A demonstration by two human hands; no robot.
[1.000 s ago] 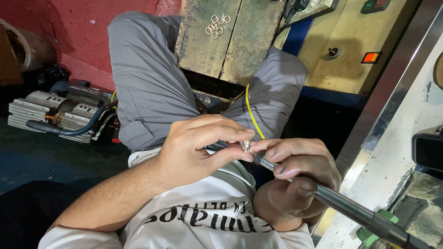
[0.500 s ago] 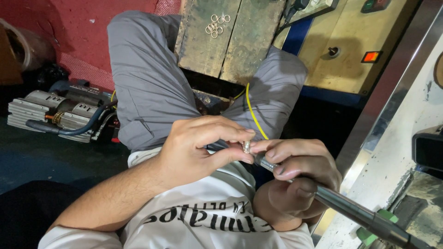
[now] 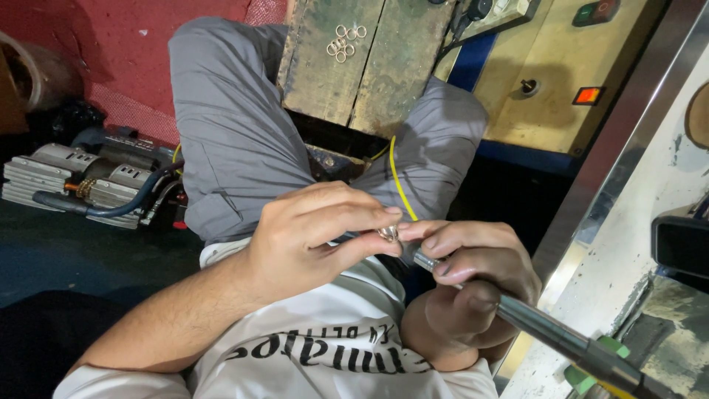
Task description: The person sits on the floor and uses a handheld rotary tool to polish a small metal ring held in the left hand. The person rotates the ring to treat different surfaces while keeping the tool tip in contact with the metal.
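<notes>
A small shiny metal ring [image 3: 388,233] is pinched between the fingertips of the left hand [image 3: 310,240], whose fingers are curled closed around it above the lap. The ring is seated at the narrow tip of a long tapered grey steel rod [image 3: 546,334], which is gripped in the closed right hand [image 3: 465,284] and runs off toward the lower right corner. The two hands are touching at the ring, just above a white printed shirt [image 3: 317,347] and grey trousers [image 3: 236,140]. Further away, on a worn wooden block [image 3: 369,74] between the knees, a loose cluster of small golden rings [image 3: 343,43] is laid. A thin yellow cable [image 3: 395,177] is seen crossing the right knee.
</notes>
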